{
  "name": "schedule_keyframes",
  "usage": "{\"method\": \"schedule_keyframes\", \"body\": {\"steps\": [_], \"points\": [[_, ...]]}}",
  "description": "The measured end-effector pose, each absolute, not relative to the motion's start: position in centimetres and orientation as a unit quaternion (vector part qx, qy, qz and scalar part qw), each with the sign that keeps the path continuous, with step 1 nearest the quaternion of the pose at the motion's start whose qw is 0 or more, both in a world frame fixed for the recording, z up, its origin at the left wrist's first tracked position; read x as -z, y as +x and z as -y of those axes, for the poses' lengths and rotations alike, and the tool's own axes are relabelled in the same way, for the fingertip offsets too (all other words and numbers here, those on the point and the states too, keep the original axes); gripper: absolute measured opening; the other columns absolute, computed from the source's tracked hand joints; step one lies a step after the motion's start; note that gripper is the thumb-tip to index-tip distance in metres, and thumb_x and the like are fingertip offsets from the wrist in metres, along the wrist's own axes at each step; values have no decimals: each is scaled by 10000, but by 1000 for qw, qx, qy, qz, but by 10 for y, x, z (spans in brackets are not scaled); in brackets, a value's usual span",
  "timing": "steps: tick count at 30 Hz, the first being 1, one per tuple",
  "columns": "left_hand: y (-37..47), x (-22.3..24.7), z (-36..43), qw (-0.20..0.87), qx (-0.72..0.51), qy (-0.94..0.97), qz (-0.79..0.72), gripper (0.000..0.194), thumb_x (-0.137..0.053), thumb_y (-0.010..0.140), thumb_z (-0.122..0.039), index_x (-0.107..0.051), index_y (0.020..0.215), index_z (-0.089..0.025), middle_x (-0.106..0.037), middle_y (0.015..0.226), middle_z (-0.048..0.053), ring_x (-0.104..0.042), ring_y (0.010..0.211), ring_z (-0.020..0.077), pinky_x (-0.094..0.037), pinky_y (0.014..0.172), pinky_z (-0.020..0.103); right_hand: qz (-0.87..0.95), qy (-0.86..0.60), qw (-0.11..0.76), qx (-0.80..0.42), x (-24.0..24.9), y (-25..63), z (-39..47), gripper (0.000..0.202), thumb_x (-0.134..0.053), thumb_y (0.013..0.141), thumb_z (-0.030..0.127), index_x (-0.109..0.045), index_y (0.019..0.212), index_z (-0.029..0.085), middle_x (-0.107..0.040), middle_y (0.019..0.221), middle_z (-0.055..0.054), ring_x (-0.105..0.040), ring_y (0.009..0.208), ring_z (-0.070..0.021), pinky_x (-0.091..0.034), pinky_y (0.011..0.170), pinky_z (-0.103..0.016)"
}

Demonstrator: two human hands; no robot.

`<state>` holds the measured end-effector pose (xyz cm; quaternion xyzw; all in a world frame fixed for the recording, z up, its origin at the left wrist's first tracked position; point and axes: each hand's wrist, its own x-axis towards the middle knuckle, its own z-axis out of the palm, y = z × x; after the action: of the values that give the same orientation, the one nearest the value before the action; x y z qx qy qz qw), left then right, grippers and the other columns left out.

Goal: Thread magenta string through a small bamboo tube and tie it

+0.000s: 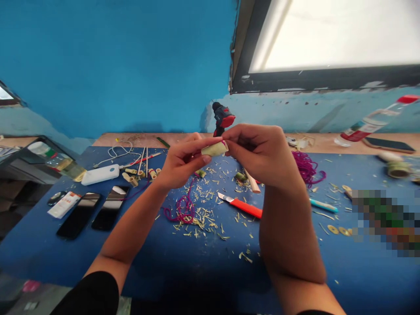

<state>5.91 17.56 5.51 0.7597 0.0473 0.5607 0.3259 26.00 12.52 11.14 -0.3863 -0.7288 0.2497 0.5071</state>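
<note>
My left hand (183, 159) is closed round a short, pale bamboo tube (215, 149), held level above the table between thumb and fingers. My right hand (257, 151) pinches at the tube's right end, where a bit of purple string (224, 142) shows at the rim by the fingertips. Below my hands, a loose tangle of purple string (184, 209) lies among bamboo shavings (203, 216). A red-handled utility knife (244, 207) rests on the table with its blade out, left of my right forearm.
Two phones (78, 216), a white power bank (100, 175) and several cut bamboo pieces (131, 178) lie at left. A red and black drill (223, 117) stands behind my hands. At right are a purple string heap (305, 168), a blue pen (323, 205) and a tilted bottle (367, 127).
</note>
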Motion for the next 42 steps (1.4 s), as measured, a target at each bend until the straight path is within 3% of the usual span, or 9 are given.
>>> {"method": "schedule_keyframes", "body": {"steps": [4, 13, 18, 22, 28, 32, 42], "points": [[62, -53, -173, 343, -548, 762, -46, 416, -756, 1015, -336, -729, 1422, -422, -500, 848, 7, -429, 652, 113, -347, 524, 255, 743, -365, 501, -253, -109, 262, -130, 211, -816, 888, 390, -748, 809, 207, -583, 682, 6, -434, 623, -101, -320, 556, -298], [68, -45, -178, 420, -573, 699, -82, 301, -813, 967, -451, -800, 1259, -381, -614, 858, 1, -408, 605, 89, -356, 521, 235, 760, -360, 475, -259, -107, 265, -136, 198, -790, 900, 373, -786, 847, 182, -631, 682, -2, -466, 619, -92, -334, 552, -288], [63, -45, -182, 338, -624, 688, -151, 266, -788, 979, -437, -823, 1236, -377, -609, 886, 20, -445, 652, 110, -388, 553, 257, 745, -413, 454, -263, -106, 261, -132, 144, -754, 866, 309, -793, 868, 170, -576, 643, 11, -416, 558, -78, -280, 489, -283], [55, -53, -178, 225, -621, 721, -208, 217, -756, 983, -320, -849, 1179, -306, -572, 835, 32, -497, 693, 132, -403, 563, 266, 745, -433, 475, -180, -107, 258, -125, 101, -722, 866, 255, -781, 827, 182, -565, 633, 14, -385, 561, -79, -269, 506, -289], [55, -59, -169, 125, -579, 774, -223, 217, -704, 968, -211, -842, 1135, -209, -576, 821, 21, -404, 570, 86, -345, 492, 252, 755, -447, 467, -107, -109, 256, -120, 101, -719, 874, 210, -759, 782, 217, -553, 607, 21, -385, 565, -87, -305, 559, -303], [60, -57, -167, 207, -568, 778, -171, 172, -751, 967, -243, -846, 1105, -203, -577, 828, 16, -419, 576, 71, -332, 487, 235, 748, -447, 473, -130, -109, 258, -122, 101, -729, 879, 244, -752, 783, 219, -573, 629, 20, -420, 590, -96, -334, 572, -302], [64, -51, -164, 413, -569, 701, -121, 230, -812, 951, -465, -863, 1125, -324, -643, 914, 43, -528, 688, 111, -385, 514, 250, 722, -364, 511, -293, -104, 262, -140, 185, -758, 878, 364, -735, 799, 198, -644, 710, -7, -495, 645, -111, -386, 583, -301]]}}
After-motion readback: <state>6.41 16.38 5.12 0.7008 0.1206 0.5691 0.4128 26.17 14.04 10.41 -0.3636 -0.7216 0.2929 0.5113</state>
